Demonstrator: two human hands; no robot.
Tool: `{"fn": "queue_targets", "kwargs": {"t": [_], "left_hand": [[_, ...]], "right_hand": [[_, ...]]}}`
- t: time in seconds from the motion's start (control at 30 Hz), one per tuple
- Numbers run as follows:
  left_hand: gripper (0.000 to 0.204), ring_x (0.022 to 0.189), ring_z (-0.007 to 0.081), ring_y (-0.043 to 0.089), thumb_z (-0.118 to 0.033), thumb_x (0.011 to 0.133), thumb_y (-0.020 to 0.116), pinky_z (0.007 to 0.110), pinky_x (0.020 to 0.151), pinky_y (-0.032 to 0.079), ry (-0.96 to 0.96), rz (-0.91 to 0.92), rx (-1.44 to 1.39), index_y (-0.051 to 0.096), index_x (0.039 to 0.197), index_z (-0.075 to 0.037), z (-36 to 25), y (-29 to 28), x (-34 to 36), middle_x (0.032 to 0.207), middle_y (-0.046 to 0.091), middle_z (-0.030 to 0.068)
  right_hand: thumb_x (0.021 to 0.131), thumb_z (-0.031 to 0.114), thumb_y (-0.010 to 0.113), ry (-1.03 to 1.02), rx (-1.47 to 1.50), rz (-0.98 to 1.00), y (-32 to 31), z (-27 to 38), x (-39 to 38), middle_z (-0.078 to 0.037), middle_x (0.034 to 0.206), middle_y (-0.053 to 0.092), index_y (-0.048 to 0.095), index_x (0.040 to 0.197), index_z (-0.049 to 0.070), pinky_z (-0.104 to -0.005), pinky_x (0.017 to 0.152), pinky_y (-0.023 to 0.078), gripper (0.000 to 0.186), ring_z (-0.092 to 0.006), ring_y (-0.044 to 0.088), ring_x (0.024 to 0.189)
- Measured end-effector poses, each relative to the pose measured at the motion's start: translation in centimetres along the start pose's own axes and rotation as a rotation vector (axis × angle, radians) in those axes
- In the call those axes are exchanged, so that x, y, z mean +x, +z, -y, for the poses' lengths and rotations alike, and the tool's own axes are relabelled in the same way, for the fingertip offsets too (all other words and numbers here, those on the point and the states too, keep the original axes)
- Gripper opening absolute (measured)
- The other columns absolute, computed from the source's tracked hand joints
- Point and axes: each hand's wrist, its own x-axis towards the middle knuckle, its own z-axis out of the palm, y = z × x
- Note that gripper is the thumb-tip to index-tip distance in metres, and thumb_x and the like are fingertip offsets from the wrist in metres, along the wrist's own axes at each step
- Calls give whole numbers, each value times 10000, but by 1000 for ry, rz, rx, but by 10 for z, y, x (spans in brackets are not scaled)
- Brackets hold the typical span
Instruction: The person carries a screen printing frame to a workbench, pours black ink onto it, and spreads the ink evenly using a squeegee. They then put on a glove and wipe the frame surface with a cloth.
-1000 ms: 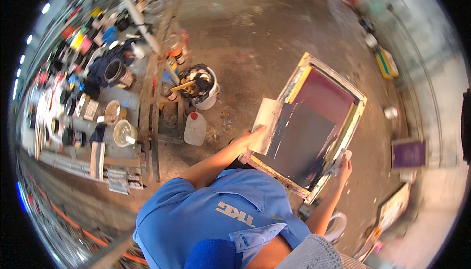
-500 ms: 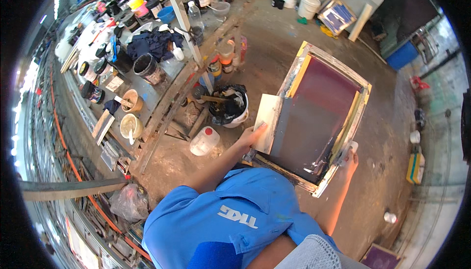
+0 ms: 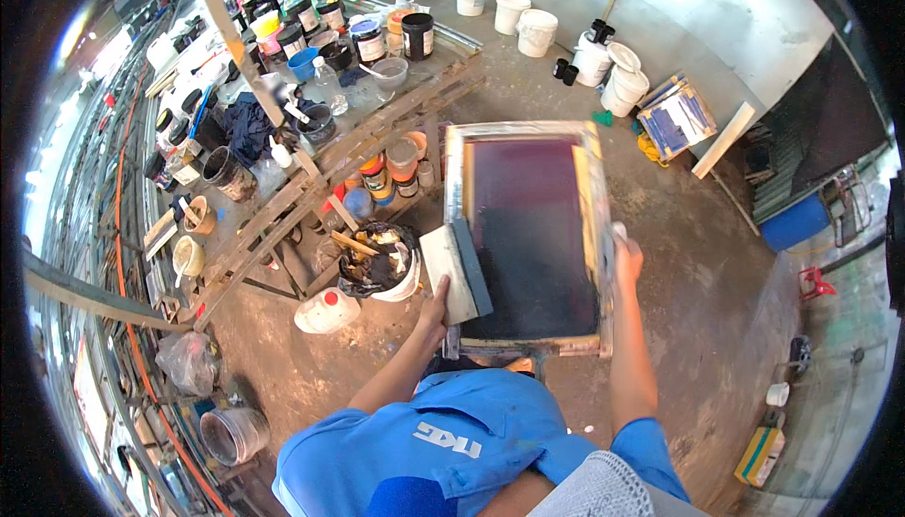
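My left hand [image 3: 436, 308] is closed round a pale wooden squeegee [image 3: 439, 267] with a dark blade, held against the left side of a screen-printing frame [image 3: 514, 128]. The screen's mesh [image 3: 533, 234] is purple at the top and dark grey lower down, within worn, taped edges. My right hand [image 3: 626, 262] grips the frame's right side, with a small pale item at the fingertips that I cannot make out. The frame is held in front of my torso, above the floor.
A cluttered bench [image 3: 377, 107] of ink pots runs along the left. Below it stand a lined waste bucket [image 3: 398, 267] and white jug [image 3: 325, 312]. White pails [image 3: 537, 32], leaning screens [image 3: 676, 116] and a board [image 3: 724, 140] are at the back, a blue barrel [image 3: 792, 225] at right.
My view has turned rightward, bringing more of the back wall and pails into sight. The tilted frame now stands straighter in the picture, with both hands still holding on.
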Motion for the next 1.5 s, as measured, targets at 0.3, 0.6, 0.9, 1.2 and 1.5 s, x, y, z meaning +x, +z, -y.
{"fn": "queue_targets", "kwargs": {"t": [0.3,0.6,0.9,1.2,1.5], "left_hand": [[692,1093,284,609,-514,917,595,429,917,517,344,-302,-413,448,1344,11,19,34,-28,1248,594,146],[763,1140,293,584,-527,906,606,420,978,478,552,-594,-669,421,1352,64,44,73,-10,1281,569,174],[705,1002,272,645,-487,916,614,404,853,546,555,-785,-781,448,1301,80,66,121,20,1181,613,169],[571,900,209,676,-421,892,683,345,788,548,556,-890,-786,582,1184,59,55,116,18,1074,673,133],[694,1023,261,648,-477,874,675,416,887,533,706,-746,-822,503,1288,52,117,66,76,1196,632,147]], "right_hand": [[834,279,681,-65,-112,746,208,24,123,-46,841,662,676,980,-16,-300,718,454,330,-132,593,766],[795,326,711,-100,-238,983,325,15,133,-136,914,694,669,993,-27,-345,773,476,407,-224,651,848],[831,257,698,58,-178,1181,359,16,159,-7,754,610,658,897,23,-268,611,432,246,-105,553,661],[858,252,670,198,-140,1361,394,30,143,58,630,484,566,751,115,-239,447,325,203,-63,426,497],[914,407,634,175,-216,1546,422,-36,147,66,590,474,569,750,123,-258,405,309,335,-78,408,448]]}}
